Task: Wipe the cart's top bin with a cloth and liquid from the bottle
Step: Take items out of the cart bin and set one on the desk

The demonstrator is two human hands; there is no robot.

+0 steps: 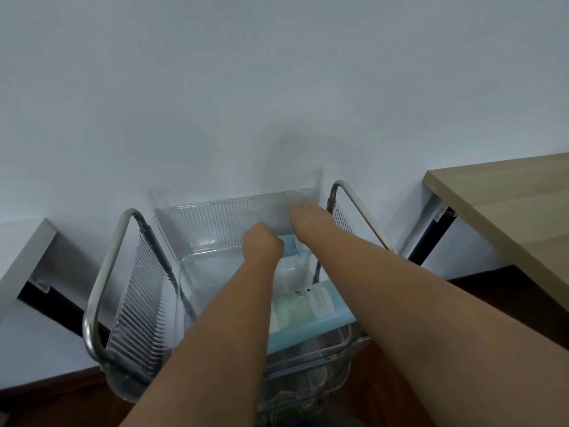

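Nearest, two bare forearms reach down into the cart (101, 303), crossing over most of its clear top bin (215, 223). In the bin a light-blue bottle (311, 312) lies on its side at the near right, its label up, partly hidden between the arms. Farther in, the left hand (261, 245) is curled into a fist over a pale blue cloth (291, 245) on the bin floor; whether its grip closes on the cloth cannot be told. The right hand (303, 215) is at the bin's far right wall, blurred, so the state of its grip cannot be told. Metal handles arch over each end of the cart. Beyond stands a white wall (277, 87); a wooden counter (508, 204) sits at the right and a white ledge (27, 245) at the left.
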